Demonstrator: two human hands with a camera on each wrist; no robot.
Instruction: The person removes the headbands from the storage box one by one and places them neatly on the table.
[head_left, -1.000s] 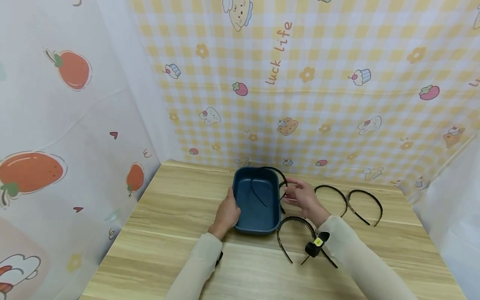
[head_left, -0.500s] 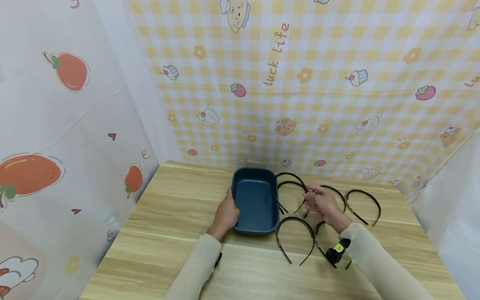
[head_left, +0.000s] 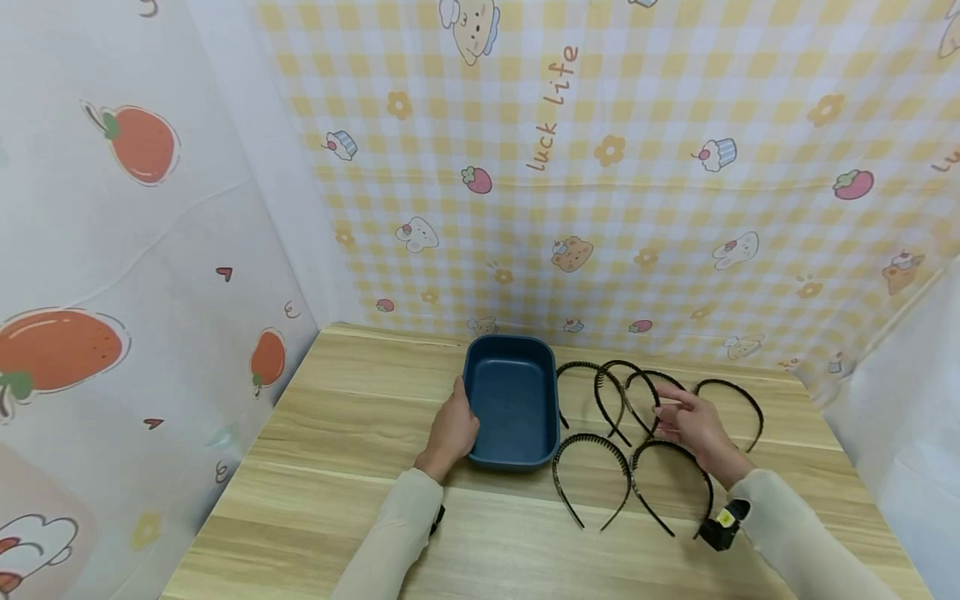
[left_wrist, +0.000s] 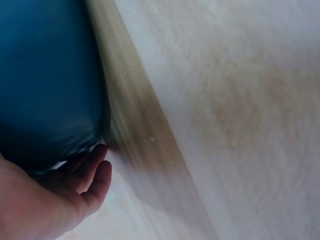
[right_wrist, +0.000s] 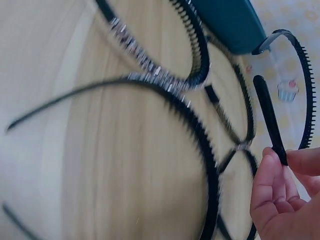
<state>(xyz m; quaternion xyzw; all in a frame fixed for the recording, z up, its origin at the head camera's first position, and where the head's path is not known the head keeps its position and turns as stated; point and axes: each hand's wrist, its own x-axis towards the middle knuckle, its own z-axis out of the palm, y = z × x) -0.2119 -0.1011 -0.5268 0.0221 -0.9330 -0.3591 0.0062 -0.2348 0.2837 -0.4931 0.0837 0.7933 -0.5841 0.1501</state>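
Note:
My left hand [head_left: 453, 427] grips the left side of a dark blue rectangular bin [head_left: 513, 463]; its curled fingers show against the bin wall in the left wrist view. The bin's inside holds nothing. Between thumb and fingers, my right hand [head_left: 693, 425] pinches a black toothed headband [right_wrist: 272, 112] by one arm. In the head view that headband is raised over the back row, overlapping two others: one beside the bin [head_left: 576, 365] and one partly behind my right hand. Two more headbands lie in front, a left one [head_left: 592, 437] and a right one [head_left: 670, 444], with sparkly decoration visible in the right wrist view.
Another headband [head_left: 737, 385] lies at the far right of the wood-grain table [head_left: 337, 417]. A yellow checked cloth [head_left: 525, 233] hangs along the back edge, and a white fruit-print cloth [head_left: 187, 233] closes off the left.
My right hand has moved right with the headband, which has come out from over the bin and now hangs above the back row. The left hand and bin have stayed in place.

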